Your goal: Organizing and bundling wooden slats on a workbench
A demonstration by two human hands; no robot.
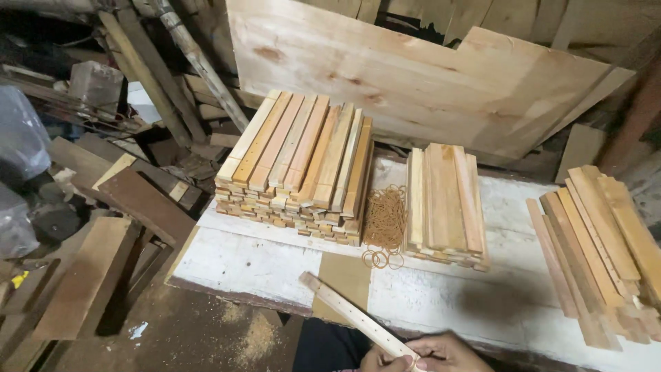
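Hands: both of mine sit at the bottom edge of the view, close together; the left hand [380,359] and right hand [444,353] each have fingers curled shut on one end of a slat [352,314].
Slat: pale wood with a row of small holes, running from my fingers up and to the left, its free end over the bench [248,265].
Bench: white, worn paint, just ahead of my hands, with a bare brown patch beyond the slat's free end.
Rubber bands [384,219]: a loose tan heap straight ahead of my hands, a few lying singly at its near edge.
Big stack [297,165]: slats piled in layers, ahead and left of my hands, just beside the bands.
Small stack [445,205]: shorter pieces ahead and slightly right, on the other side of the bands.
Loose slats [599,241]: a fanned pile to the right of my right hand, well apart from it.
Board [427,76]: wide pale sheet leaning up behind both stacks, far ahead.
Scrap wood [131,200]: dark planks well off to my left, below bench level.
Sawdust [258,337]: on the floor, left of my left hand.
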